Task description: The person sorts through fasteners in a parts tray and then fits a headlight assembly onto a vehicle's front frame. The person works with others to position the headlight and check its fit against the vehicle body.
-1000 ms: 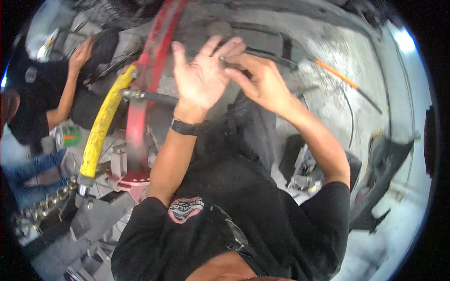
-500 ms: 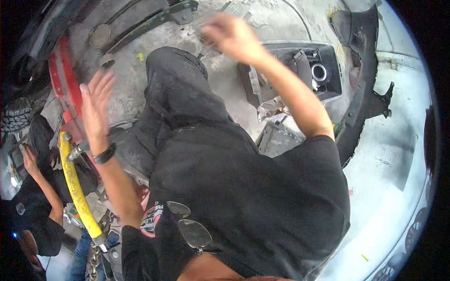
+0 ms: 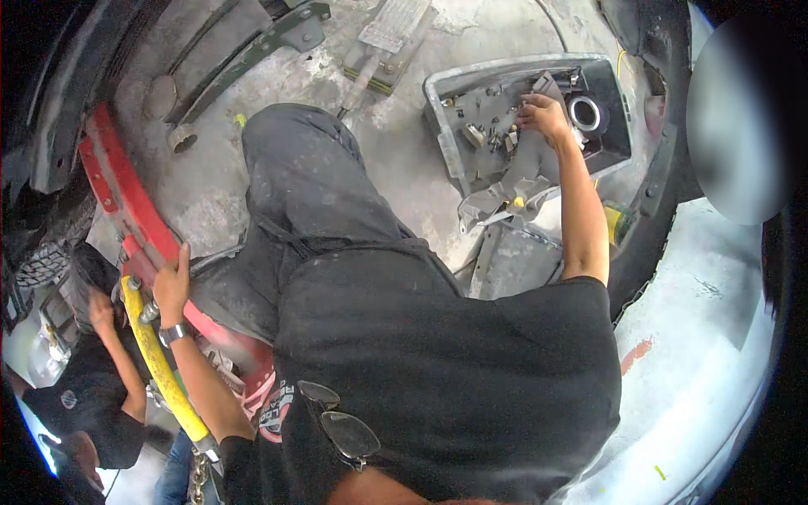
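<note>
My right hand (image 3: 545, 119) reaches into a dark grey plastic bin (image 3: 539, 61) at the upper right. Its bent fingers come down by a pile of small bolts and clips (image 3: 498, 137); whatever is between the fingertips is hidden. A black ring-shaped part (image 3: 587, 113) with a silvery rim lies in the bin, right of that hand. At the left, my left hand (image 3: 172, 289), a watch on its wrist, rests at a red metal beam (image 3: 126, 189). One finger points up and the hand looks open, holding nothing. Close beside it slants a scuffed yellow tube (image 3: 160, 358).
A co-worker (image 3: 97, 400) crouches at the lower left beside a tyre (image 3: 46, 261). A metal pedal-like tool (image 3: 387, 42) lies on the concrete ahead of my bent knee (image 3: 299, 156). A bracket (image 3: 505, 202) lies against the bin's near edge; a dark bumper-like panel (image 3: 648, 202) curves along the right.
My right hand has moved right and down, from above the floor into the bin. My left hand has dropped from its raised position to the red beam. The view has shifted slightly.
</note>
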A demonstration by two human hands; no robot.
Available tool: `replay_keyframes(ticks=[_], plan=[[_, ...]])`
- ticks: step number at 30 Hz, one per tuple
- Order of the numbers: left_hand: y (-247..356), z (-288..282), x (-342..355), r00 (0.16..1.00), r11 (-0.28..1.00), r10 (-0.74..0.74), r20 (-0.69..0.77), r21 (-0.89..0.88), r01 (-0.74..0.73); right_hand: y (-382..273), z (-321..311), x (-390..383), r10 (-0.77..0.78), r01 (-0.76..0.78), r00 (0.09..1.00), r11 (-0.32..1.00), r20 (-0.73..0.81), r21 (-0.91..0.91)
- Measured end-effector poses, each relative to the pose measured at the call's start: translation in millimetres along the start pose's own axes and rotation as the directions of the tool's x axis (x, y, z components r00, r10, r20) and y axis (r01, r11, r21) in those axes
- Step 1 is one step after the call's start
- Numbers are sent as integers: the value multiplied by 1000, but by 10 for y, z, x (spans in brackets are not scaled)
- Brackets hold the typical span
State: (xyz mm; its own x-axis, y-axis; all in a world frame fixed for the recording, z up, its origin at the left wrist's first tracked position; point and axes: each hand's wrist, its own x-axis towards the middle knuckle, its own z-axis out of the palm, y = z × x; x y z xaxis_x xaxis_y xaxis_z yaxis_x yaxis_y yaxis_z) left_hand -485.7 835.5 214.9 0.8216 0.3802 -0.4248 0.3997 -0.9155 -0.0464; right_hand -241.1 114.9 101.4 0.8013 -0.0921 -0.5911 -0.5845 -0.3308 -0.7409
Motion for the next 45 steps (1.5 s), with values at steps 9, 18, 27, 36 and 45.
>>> replay_keyframes(ticks=[9, 18, 27, 36, 45], plan=[[119, 8, -71, 992, 998, -63, -114, -21, 61, 574, -354, 335, 117, -131, 988, 982, -105, -133], [88, 15, -49, 993, 994, -109, -43, -29, 108, 712, -260, 480, 92, -100, 995, 965, -43, -241], [37, 21, -51, 991, 992, -124, -42, 24, 125, 941, -354, 1057, -34, 10, 998, 924, -55, -382], [114, 8, -8, 995, 996, -90, -43, -33, 89, 707, -81, 1030, 14, -7, 1000, 921, 16, -390], [46, 80, -9, 990, 989, -140, -35, -41, 139, 1377, -76, 1016, -30, 27, 1000, 771, 6, -636]])
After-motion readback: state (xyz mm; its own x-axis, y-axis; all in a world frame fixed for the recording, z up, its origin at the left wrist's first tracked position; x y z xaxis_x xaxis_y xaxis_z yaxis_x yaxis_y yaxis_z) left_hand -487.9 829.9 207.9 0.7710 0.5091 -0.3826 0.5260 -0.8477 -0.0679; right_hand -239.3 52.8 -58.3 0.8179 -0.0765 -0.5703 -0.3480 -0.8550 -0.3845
